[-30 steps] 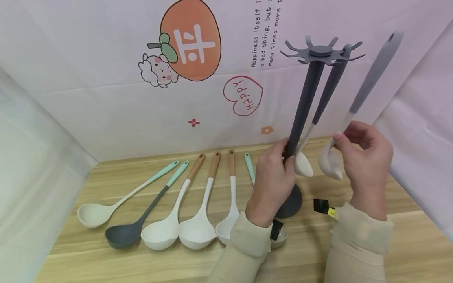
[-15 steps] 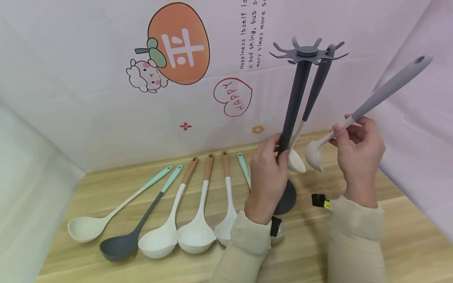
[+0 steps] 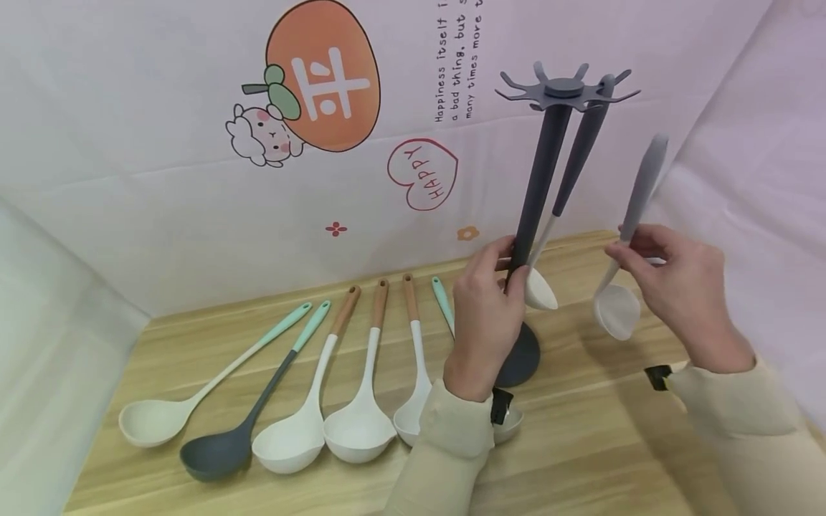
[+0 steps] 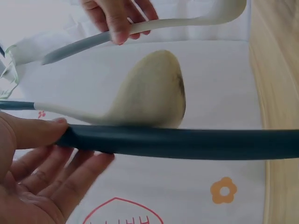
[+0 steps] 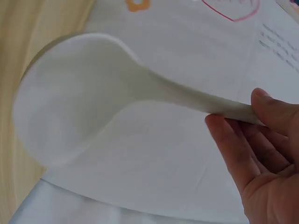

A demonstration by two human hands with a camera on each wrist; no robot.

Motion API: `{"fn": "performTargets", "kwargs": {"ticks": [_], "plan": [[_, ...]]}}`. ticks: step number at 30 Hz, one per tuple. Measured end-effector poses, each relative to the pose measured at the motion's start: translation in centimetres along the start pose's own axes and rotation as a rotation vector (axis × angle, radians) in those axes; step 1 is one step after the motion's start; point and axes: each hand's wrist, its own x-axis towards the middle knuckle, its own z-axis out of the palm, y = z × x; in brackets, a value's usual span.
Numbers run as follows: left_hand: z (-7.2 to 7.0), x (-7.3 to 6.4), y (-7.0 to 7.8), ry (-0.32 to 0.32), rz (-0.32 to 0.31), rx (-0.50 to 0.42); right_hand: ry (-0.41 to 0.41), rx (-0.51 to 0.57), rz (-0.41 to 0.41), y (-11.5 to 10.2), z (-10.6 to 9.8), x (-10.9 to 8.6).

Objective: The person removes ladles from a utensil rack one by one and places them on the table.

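My left hand [image 3: 484, 315] grips the lower pole of a dark grey utensil stand [image 3: 543, 179], topped by a ring of hooks [image 3: 564, 89]. Its round base [image 3: 520, 358] is partly hidden behind that hand. From a hook on the right side hangs a white ladle [image 4: 154, 93] with a dark grey handle, its bowl just beside the pole. To the right, my right hand [image 3: 684, 287] pinches the white neck of another ladle [image 5: 70, 102] between thumb and fingers. That ladle's lighter grey handle [image 3: 642, 190] points up and its bowl hangs down over the table, apart from the stand.
Several ladles lie in a row on the wooden table [image 3: 581, 459]: a cream one [image 3: 155, 421], a dark grey one [image 3: 219, 451], white ones with brown handles [image 3: 358, 430], and one with a mint handle [image 3: 444, 301] partly behind my left arm. A printed white cloth [image 3: 193, 215] rises behind.
My right hand has turned the ladle: its handle first leaned far right, then swung back nearer upright, and the bowl rotated and moved right. My left hand keeps its grip on the stand.
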Motion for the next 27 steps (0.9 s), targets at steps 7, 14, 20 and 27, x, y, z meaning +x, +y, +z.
{"fn": "performTargets", "kwargs": {"ticks": [7, 14, 20, 27], "plan": [[-0.1, 0.3, 0.0, 0.011, 0.041, -0.048, -0.143, -0.016, -0.014, 1.0, 0.3, 0.0], [-0.3, 0.2, 0.2, 0.011, 0.024, -0.024, -0.106, 0.134, 0.126, 1.5, 1.5, -0.3], [-0.4, 0.2, 0.3, 0.001, 0.025, -0.001, 0.059, 0.260, 0.177, 1.2, 1.6, -0.1], [-0.4, 0.3, 0.0, 0.006, 0.042, -0.010, 0.270, 0.434, 0.101, -0.3, 1.2, 1.1]]}}
